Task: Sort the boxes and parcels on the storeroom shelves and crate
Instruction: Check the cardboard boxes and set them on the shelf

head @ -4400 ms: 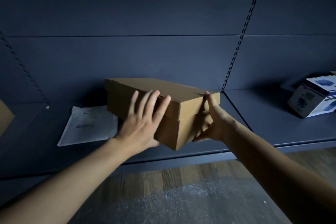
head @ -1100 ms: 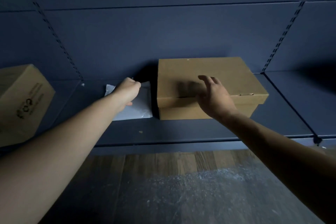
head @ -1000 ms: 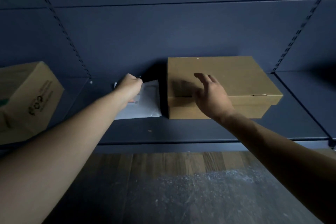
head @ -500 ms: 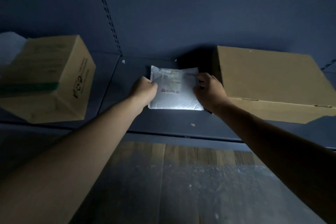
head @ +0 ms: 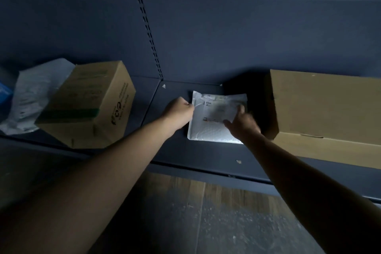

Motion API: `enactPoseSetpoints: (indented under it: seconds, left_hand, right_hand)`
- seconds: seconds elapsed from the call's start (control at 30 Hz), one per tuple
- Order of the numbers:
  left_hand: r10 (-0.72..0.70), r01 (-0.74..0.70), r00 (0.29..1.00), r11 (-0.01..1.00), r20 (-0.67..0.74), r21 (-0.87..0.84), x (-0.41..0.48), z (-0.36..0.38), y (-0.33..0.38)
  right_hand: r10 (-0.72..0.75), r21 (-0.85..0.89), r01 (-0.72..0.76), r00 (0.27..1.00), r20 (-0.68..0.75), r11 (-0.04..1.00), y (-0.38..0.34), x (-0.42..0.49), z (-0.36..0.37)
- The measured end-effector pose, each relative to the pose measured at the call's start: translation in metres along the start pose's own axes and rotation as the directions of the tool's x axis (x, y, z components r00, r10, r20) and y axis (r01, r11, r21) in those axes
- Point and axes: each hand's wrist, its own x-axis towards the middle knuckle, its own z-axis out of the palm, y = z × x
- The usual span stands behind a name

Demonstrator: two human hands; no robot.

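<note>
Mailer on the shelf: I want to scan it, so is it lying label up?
Label up. The mailer lies on the shelf, printed label showing; left hand pinches its edge, right hand rests on it.

Dim bluish light leaves the shelf point(head: 206, 154) murky, deep shadow pools at 2 o'clock beside the flat box point(head: 321, 109), the right hand point(head: 242, 125) blurs, and wide-angle distortion bends the edges.

On the shelf point(head: 206, 156) the parcel point(head: 212, 132) lies between a carton point(head: 86, 105) to its left, which has a bag point(head: 35, 93) behind it, and a flat box point(head: 325, 109) close on its right, with the left hand point(head: 178, 112) gripping its left edge and the right hand point(head: 242, 125) resting on top.
</note>
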Motion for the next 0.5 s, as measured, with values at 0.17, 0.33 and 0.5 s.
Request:
enactPoseSetpoints:
  seconds: [0.17,0.33,0.5]
  left_hand:
    - [-0.015,0.016,1.000,0.998,-0.016,0.065,-0.023,-0.018,0.012]
    - [0.026,-0.026,1.000,1.000,-0.016,0.006,-0.005,-0.015,-0.014]
    - [-0.013,0.013,1.000,1.000,0.002,-0.022,0.015,-0.008,-0.048]
  right_hand:
    - [0.088,0.033,-0.089,0.996,0.030,0.996,0.002,0.005,0.003]
    - [0.083,0.007,-0.083,0.996,-0.033,0.997,0.005,0.036,0.023]
    - [0.026,0.262,-0.008,0.997,-0.068,0.965,0.003,0.028,0.027]
